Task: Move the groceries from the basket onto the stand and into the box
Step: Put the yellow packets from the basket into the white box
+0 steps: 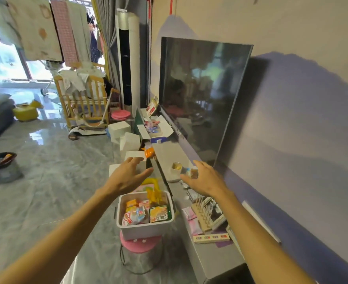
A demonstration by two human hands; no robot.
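The fingers (197, 163) of the right hand (207, 181) are spreading around a small packet (189, 172) that is showing between thumb and forefinger. It is too blurred to tell whether they are pinching it or only hovering over it. Just left of it a small white box (176, 167) is sitting on the grey counter (169, 152). If the hold is loose, the packet is likely heading for a slide off the counter's near edge onto the floor. A sideways sweep of the hand could also be knocking the little box over.

The left hand (126, 177) is hanging in the air with its fingers (136, 160) apart and holding nothing, beyond the far rim of the basket (146, 228). The basket is sitting near the person on a narrow pink stool (141, 245), still heaped with bright snack packets. That perch is looking like the main hazard: a forearm catching the rim, or a hard tug on a wedged packet, could be tipping the whole load over.

Farther along, an orange packet (148, 152) is lying at the counter's left edge and seems to be overhanging it, so a bump could be dropping it. The open cardboard box (165, 128) is standing at the far end, in front of the television (206, 95). Reaching that far is risking a brush against the screen.
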